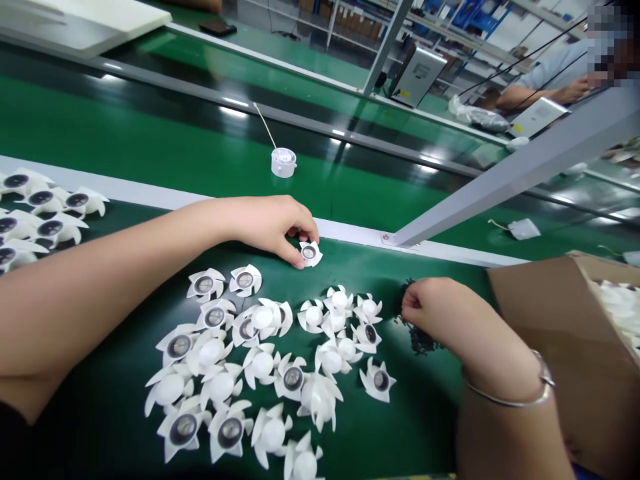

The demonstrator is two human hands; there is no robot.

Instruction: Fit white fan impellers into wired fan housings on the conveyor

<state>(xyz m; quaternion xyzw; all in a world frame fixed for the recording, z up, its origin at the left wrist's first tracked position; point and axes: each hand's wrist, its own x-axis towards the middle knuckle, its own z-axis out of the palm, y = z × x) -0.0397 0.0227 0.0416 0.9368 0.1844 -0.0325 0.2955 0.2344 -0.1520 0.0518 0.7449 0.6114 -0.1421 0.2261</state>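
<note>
My left hand (273,223) reaches across the green mat and pinches a small white fan impeller (311,253) lying hub-up at the far edge. My right hand (435,310), fingers closed, rests on a small heap of tiny black parts (423,341); what it pinches I cannot make out. Between and below the hands lies a spread of several white fan impellers (260,363), some hub-up with dark centres, some face-down.
More impellers (43,217) lie in rows at the left. A cardboard box (560,340) with white parts stands at the right. A white cap with a stick (283,162) sits on the green conveyor. A grey frame bar (505,177) slants overhead. Another person's arm (545,93) shows far right.
</note>
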